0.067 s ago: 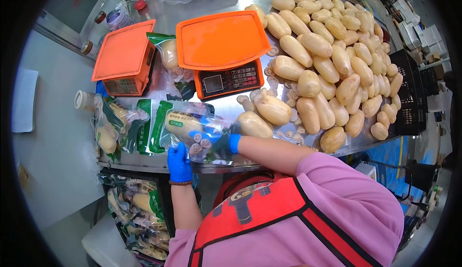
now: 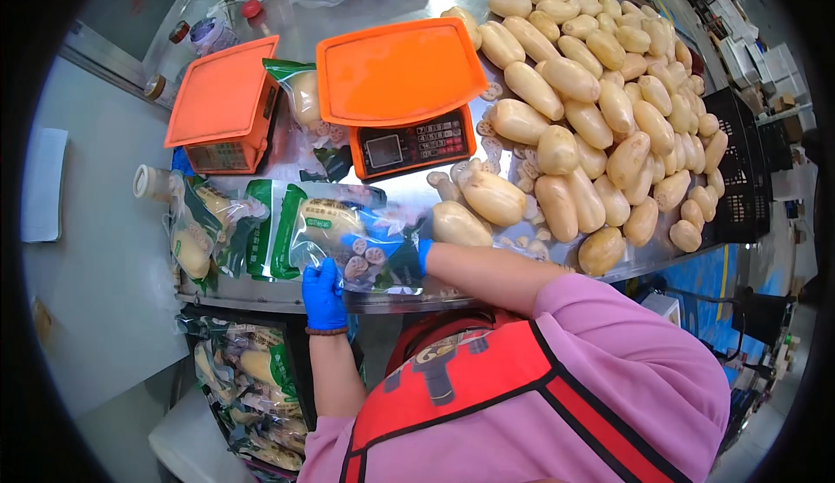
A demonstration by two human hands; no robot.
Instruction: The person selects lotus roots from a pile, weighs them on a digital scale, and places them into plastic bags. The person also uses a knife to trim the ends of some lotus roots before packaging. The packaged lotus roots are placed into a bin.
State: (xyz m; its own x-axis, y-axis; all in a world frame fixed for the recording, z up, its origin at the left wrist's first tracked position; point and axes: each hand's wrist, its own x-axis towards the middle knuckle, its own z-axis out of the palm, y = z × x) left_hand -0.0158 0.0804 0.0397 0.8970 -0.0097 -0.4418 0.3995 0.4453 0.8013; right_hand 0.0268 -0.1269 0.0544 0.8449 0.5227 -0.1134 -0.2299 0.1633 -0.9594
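Pinching the near edge of a clear-and-green plastic bag (image 2: 352, 263), the blue-gloved left hand (image 2: 324, 296) has its fingers closed on the film at the front edge of the steel table (image 2: 391, 0). The blue-gloved right hand (image 2: 389, 231) shows only through the bag's glossy film; whether it is inside or behind the bag, and whether its fingers grip anything, cannot be told. The two hands are apart, with part of the bag between them. The bag lies on the table in front of the nearer orange scale (image 2: 402, 74), a lotus root segment (image 2: 330, 219) visible through it; glare blurs its right end, and the round slices near the left hand may be printed or real. A green-topped bag (image 2: 259, 222) shows just beside it on the left, their overlap hard to sort out.

Farther left lies a filled lotus root bag (image 2: 193, 248). Another filled bag (image 2: 304, 96) stands between the two scales, partly covered by the nearer one's tray; the farther orange scale (image 2: 222, 104) is turned aside, its display hard to see. A heap of peeled lotus roots (image 2: 591, 113) covers the right of the table, its lower layers hidden, and partly blocks a black crate (image 2: 739, 165). Below the table edge, a dark container of packed bags (image 2: 252, 379) is partly hidden by the left forearm and the pink sleeve.
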